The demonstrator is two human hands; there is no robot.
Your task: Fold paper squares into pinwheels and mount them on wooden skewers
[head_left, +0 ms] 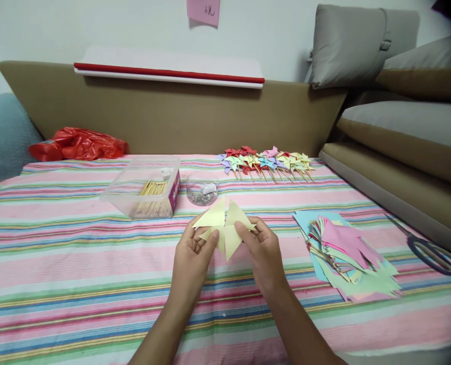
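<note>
The pale yellow pinwheel sheet (225, 229) is held just above the striped cloth (76, 253), near the middle of the view, pinched between both hands. The left hand (193, 258) closes thumb and fingers on its lower-left flap, and the right hand (263, 253) grips the right flap the same way. The sheet looks light, thin and floppy (likely to crease or tear at the cuts), so I judge the safest hold is near the centre, where the flaps meet. At 12 o'clock sits a small clear tub of pins (202, 191), and at 11 a clear box of wooden sticks (145, 195). Finished paper pinwheels (267, 161) lie at 1 o'clock, a stack of cut coloured paper (347, 253) at 3, and scissors (430, 251) beyond it.
</note>
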